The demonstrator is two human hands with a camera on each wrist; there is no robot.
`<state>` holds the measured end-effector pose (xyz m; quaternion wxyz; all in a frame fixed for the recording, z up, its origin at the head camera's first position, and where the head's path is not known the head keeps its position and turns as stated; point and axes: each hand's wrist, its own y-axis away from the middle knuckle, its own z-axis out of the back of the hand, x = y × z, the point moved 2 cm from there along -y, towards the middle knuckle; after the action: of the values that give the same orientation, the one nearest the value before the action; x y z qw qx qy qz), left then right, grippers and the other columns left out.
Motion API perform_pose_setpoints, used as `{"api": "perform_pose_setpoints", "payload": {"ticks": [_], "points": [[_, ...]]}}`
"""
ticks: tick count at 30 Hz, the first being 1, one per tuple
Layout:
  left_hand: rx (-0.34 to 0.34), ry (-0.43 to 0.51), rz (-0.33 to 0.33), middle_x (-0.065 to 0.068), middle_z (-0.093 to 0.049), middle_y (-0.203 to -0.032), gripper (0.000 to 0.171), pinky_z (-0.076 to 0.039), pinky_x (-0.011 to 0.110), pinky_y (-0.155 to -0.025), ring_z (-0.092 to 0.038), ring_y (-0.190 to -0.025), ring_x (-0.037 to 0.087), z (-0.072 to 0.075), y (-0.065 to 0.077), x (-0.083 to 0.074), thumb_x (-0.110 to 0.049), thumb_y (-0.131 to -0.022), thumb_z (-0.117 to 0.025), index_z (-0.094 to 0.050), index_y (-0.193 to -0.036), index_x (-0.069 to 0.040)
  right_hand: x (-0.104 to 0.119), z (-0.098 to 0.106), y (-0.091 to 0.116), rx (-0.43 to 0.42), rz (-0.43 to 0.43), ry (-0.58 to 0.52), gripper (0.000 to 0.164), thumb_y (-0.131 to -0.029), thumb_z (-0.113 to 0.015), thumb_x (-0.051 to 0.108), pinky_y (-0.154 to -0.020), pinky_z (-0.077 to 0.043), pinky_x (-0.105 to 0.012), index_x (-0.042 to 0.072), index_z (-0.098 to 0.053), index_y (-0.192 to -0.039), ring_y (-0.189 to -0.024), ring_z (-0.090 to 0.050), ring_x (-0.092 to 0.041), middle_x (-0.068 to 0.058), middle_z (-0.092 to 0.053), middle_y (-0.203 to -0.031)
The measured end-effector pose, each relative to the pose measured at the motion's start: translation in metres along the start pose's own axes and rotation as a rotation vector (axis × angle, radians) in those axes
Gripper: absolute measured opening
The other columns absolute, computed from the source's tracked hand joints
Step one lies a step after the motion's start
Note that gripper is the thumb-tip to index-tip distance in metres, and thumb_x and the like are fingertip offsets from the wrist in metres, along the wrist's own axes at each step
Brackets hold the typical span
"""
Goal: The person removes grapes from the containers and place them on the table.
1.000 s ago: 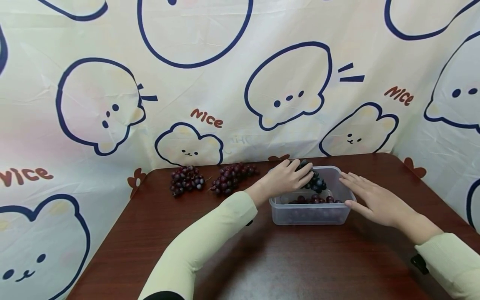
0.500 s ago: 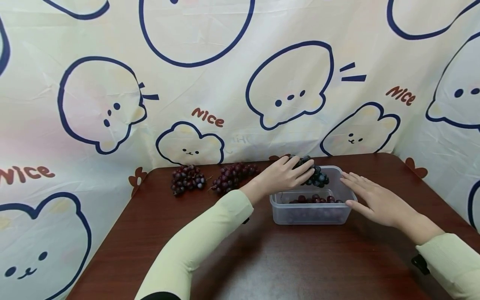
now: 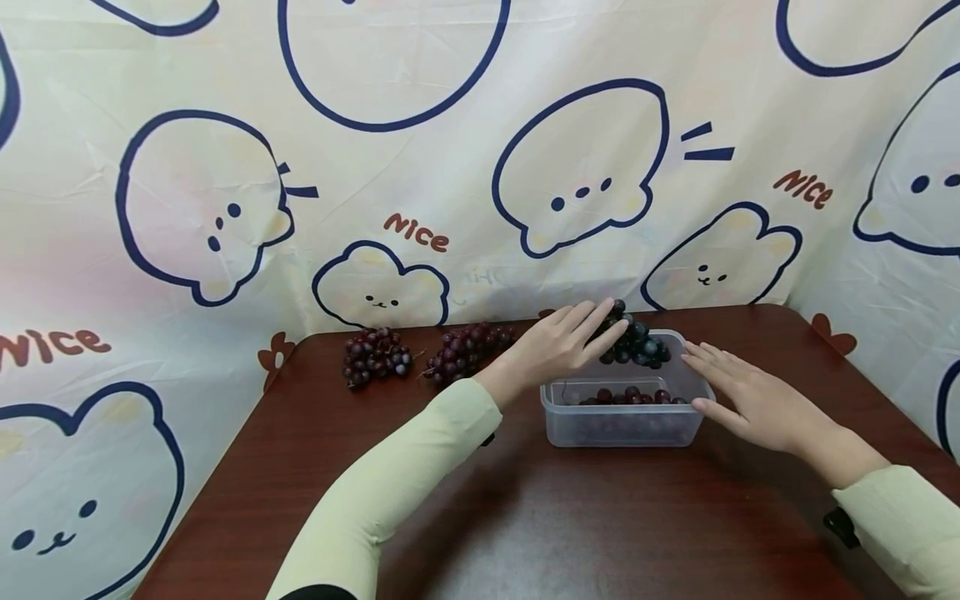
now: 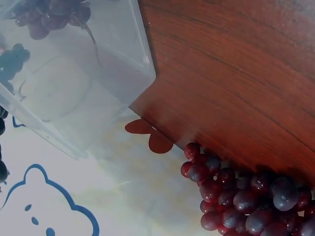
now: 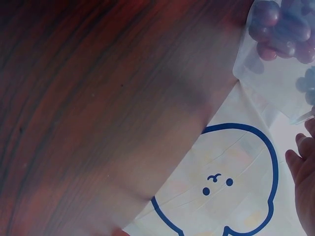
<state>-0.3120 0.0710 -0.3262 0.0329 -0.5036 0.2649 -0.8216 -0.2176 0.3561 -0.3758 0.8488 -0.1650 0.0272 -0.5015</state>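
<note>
Head view: the left hand (image 3: 558,346) grips the dark grapes (image 3: 637,343) over the back of the clear box (image 3: 570,433). They hang just past its fingers, which hide some of them. The right hand (image 3: 742,400) has straight fingers at the box's right edge. Red grapes (image 3: 633,396) inside look blurry through the wall. Left wrist view cuts off the dark grapes.

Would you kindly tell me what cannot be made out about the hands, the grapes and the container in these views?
Head view: the palm side of the left hand over the dark grapes, hidden by the hand's own back.
Head view: the lower red grapes, blurred by the container and its cloudy front wall.
Left wrist view: the rest of the red bunch outside the container, cut off by the right and bottom edges.
</note>
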Motion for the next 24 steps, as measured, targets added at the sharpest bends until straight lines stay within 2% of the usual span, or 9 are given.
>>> {"api": "perform_pose_setpoints", "payload": {"ticks": [5, 7, 11, 16, 24], "points": [[-0.021, -0.009, -0.002, 0.015, -0.063, -0.125, 0.035, -0.051, 0.033, -0.089, -0.062, -0.107, 0.025, 0.0, 0.003, 0.001, -0.005, -0.102, -0.046, -0.058, -0.135, -0.009, 0.0, 0.0, 0.0, -0.002, 0.001, 0.0, 0.067, -0.095, -0.06, 0.039, -0.109, -0.026, -0.056, 0.009, -0.037, -0.15, -0.138, -0.03, -0.04, -0.019, -0.032, -0.153], [-0.052, -0.004, -0.006, 0.012, -0.066, -0.117, 0.034, -0.052, 0.032, -0.087, -0.063, -0.103, 0.024, -0.001, 0.004, 0.001, -0.004, -0.103, -0.042, -0.061, -0.131, -0.009, 0.0, 0.0, -0.001, 0.001, -0.002, -0.002, 0.067, -0.094, -0.06, 0.039, -0.108, -0.027, -0.057, 0.009, -0.037, -0.15, -0.138, -0.03, -0.04, -0.02, -0.032, -0.153], [-0.071, 0.017, -0.004, 0.008, -0.067, -0.107, 0.033, -0.053, 0.032, -0.08, -0.062, -0.096, 0.022, -0.001, 0.007, 0.001, -0.007, -0.104, -0.041, -0.063, -0.129, -0.01, 0.001, 0.001, -0.002, 0.007, -0.009, -0.007, 0.068, -0.094, -0.06, 0.04, -0.106, -0.028, -0.06, 0.009, -0.037, -0.15, -0.137, -0.031, -0.042, -0.02, -0.032, -0.152], [-0.068, 0.046, 0.009, 0.008, -0.066, -0.107, 0.033, -0.053, 0.033, -0.077, -0.06, -0.094, 0.023, 0.0, 0.013, 0.001, -0.008, -0.103, -0.045, -0.062, -0.131, -0.01, 0.001, 0.001, -0.002, 0.007, -0.007, -0.001, 0.068, -0.094, -0.06, 0.04, -0.106, -0.028, -0.059, 0.009, -0.037, -0.15, -0.138, -0.031, -0.041, -0.019, -0.032, -0.153], [-0.156, 0.03, 0.021, 0.006, -0.068, -0.102, 0.035, -0.055, 0.03, -0.073, -0.062, -0.088, 0.022, -0.001, 0.015, 0.003, -0.007, -0.105, -0.038, -0.068, -0.122, -0.014, -0.001, 0.0, -0.001, 0.013, -0.007, -0.002, 0.068, -0.095, -0.059, 0.04, -0.109, -0.025, -0.056, 0.01, -0.036, -0.151, -0.138, -0.03, -0.04, -0.019, -0.031, -0.153]]}}
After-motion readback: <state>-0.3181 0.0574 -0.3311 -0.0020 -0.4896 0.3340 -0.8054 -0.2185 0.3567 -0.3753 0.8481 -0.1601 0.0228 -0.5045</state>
